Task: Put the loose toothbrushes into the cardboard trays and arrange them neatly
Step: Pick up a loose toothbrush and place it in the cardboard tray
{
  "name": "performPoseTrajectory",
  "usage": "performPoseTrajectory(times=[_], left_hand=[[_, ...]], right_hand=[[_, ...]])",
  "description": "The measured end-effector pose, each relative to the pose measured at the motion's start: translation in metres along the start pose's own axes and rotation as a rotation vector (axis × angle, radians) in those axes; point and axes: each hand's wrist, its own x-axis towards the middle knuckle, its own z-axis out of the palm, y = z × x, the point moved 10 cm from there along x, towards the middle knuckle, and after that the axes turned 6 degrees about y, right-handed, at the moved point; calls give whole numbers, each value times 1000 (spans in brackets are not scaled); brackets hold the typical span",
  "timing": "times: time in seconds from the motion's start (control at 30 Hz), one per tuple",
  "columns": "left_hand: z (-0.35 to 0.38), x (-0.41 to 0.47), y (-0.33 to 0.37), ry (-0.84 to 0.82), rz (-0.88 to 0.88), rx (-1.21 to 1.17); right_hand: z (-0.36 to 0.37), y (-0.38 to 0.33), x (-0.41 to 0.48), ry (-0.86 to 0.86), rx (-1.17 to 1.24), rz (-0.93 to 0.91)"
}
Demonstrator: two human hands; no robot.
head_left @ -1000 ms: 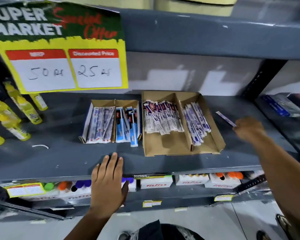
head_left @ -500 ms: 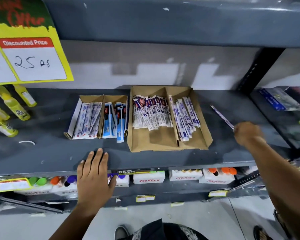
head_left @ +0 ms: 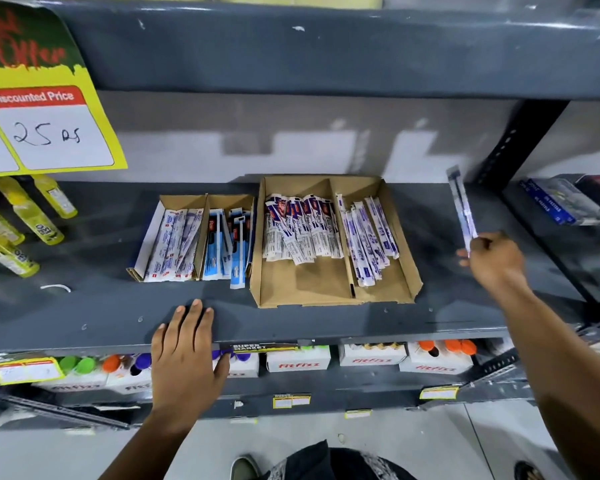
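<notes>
While two trays point(head_left: 336, 292) sit filled, right hand point(head_left: 496, 258) pinches one toothbrush point(head_left: 462, 209).

L hand point(head_left: 184, 355) flat, fingers spread; R hand point(head_left: 496, 259) raised, pinch closed.

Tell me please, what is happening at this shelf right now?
A person is tidying packaged toothbrushes on a grey shop shelf. The right hand holds one wrapped toothbrush upright, lifted off the shelf to the right of the large cardboard tray. The left hand rests flat on the shelf's front edge. Both compartments of that tray and of the small cardboard tray beside it already hold toothbrush packs.
</notes>
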Motion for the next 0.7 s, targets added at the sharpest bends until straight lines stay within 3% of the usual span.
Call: performPoseTrajectory(times=[0.2, 0.7], left_hand=[[0, 1, 2, 2, 2, -9], [-1, 0, 0, 4, 17, -5]], right_hand=[[3, -47, -31, -25, 256, -108], [5, -93, -116, 95, 366, -400]])
